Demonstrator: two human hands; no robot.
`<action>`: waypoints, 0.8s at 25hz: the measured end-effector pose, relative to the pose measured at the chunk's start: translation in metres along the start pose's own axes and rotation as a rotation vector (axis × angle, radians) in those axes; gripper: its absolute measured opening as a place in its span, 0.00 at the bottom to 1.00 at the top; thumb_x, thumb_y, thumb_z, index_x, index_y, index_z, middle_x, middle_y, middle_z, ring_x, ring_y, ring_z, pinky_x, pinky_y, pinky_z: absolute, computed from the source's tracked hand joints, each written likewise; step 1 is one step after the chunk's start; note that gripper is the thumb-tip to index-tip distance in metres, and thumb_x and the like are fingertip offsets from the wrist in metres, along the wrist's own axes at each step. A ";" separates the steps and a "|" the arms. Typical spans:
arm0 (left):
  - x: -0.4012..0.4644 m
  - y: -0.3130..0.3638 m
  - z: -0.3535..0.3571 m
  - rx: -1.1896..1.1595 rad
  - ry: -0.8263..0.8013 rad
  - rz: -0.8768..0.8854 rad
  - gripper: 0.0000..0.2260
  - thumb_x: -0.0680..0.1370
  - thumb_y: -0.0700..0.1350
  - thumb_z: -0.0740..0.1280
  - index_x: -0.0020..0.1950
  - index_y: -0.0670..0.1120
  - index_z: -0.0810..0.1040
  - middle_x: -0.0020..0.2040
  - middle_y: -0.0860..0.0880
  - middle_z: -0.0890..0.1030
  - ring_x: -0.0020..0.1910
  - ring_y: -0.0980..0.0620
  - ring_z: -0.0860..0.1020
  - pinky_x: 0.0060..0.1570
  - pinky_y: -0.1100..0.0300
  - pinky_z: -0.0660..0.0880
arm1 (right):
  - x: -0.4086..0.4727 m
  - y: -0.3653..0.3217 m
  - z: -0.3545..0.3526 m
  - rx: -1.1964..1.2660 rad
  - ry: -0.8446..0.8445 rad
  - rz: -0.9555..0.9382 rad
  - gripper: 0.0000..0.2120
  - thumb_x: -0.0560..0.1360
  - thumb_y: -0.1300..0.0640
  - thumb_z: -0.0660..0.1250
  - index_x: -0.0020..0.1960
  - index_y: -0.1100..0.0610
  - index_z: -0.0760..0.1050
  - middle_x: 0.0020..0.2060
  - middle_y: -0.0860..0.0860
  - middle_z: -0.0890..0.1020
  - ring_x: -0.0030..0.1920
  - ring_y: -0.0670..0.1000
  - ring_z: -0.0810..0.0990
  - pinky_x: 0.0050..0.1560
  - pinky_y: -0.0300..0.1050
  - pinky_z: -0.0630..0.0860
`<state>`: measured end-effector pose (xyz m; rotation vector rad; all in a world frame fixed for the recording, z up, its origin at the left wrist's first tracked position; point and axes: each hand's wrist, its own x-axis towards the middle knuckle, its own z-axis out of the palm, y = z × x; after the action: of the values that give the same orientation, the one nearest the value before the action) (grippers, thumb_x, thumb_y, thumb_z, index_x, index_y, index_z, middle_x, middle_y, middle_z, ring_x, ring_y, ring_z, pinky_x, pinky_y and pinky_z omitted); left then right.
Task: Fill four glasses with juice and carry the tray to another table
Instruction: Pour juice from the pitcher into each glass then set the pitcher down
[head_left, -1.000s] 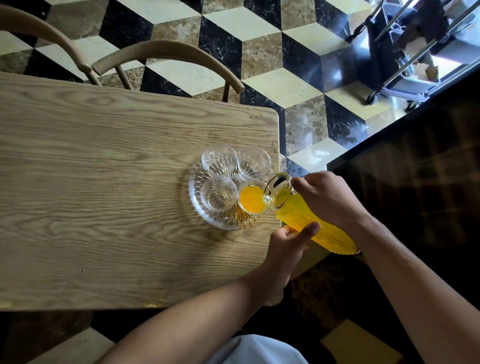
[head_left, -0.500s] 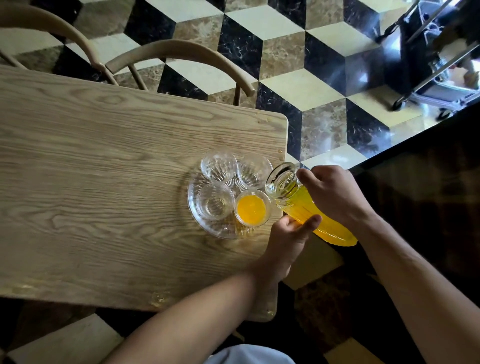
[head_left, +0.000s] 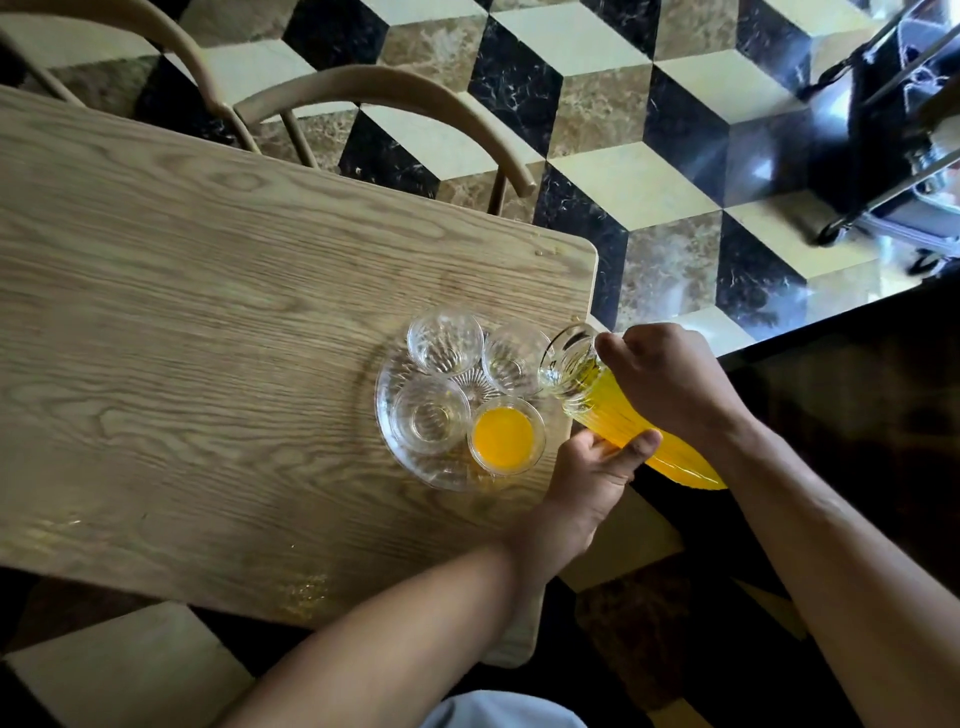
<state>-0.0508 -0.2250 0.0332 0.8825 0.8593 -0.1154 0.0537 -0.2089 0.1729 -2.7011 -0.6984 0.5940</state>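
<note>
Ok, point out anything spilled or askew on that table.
Small wet yellowish splashes glisten on the pale wooden table at its near edge, and a few droplets dot its far right corner. The round clear glass tray and its four glasses sit upright.

Tilted ribbed jug (head_left: 618, 415) of juice; glass tray (head_left: 395, 457) holds one filled glass (head_left: 505, 435), three empty.
</note>
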 end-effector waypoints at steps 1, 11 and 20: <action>0.001 0.001 0.001 -0.013 -0.004 -0.004 0.38 0.49 0.74 0.80 0.41 0.48 0.71 0.37 0.50 0.71 0.41 0.51 0.72 0.52 0.46 0.78 | 0.002 -0.001 0.000 -0.014 -0.003 -0.010 0.25 0.80 0.49 0.61 0.29 0.60 0.62 0.24 0.56 0.67 0.27 0.55 0.64 0.28 0.46 0.62; -0.003 0.007 0.006 -0.131 -0.072 -0.021 0.39 0.47 0.73 0.81 0.41 0.47 0.74 0.35 0.54 0.74 0.41 0.55 0.75 0.52 0.52 0.80 | 0.011 -0.007 0.002 -0.088 -0.044 0.032 0.25 0.80 0.47 0.60 0.30 0.60 0.66 0.28 0.59 0.73 0.33 0.61 0.71 0.29 0.42 0.64; -0.008 0.017 0.010 -0.183 -0.074 -0.055 0.37 0.46 0.73 0.80 0.36 0.50 0.69 0.33 0.55 0.69 0.41 0.54 0.73 0.57 0.49 0.81 | 0.015 -0.016 -0.001 -0.138 -0.054 0.044 0.24 0.80 0.46 0.60 0.30 0.59 0.67 0.28 0.56 0.73 0.34 0.61 0.73 0.32 0.46 0.66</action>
<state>-0.0433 -0.2235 0.0530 0.6799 0.8112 -0.1144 0.0600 -0.1880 0.1745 -2.8440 -0.7206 0.6547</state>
